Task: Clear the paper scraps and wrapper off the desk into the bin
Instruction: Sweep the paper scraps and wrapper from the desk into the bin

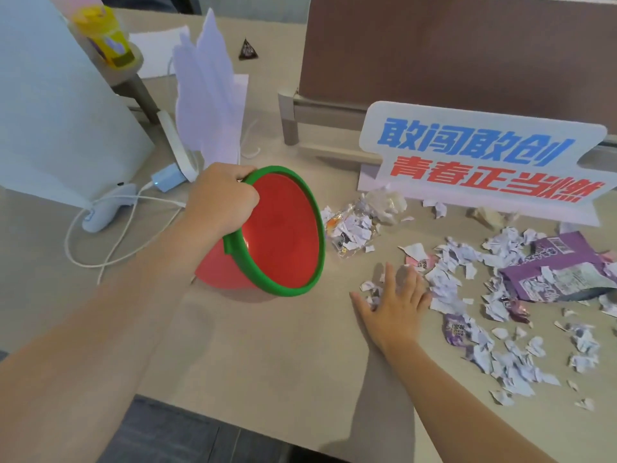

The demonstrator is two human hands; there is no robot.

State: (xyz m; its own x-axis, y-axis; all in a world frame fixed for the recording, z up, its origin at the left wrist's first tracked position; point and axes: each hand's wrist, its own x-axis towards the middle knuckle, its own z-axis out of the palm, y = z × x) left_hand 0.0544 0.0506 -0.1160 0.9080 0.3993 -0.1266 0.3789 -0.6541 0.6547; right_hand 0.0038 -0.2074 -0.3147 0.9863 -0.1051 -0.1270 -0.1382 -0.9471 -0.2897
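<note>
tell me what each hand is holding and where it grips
The left hand holds the red bin by its green rim, tipped on its side. The right hand holds nothing, flat on the paper scraps.

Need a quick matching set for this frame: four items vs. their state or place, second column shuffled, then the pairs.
Column 1:
1. bin
2. purple wrapper
3. right hand
4. yellow bottle

Column 2:
A. flat on the desk, palm down, at the edge of the scraps
B. on a small stand at the far left
C. tipped on its side, mouth toward the scraps, rim gripped by the left hand
D. lying among the paper scraps on the right

Pairs: 1-C, 2-D, 3-A, 4-B
</note>
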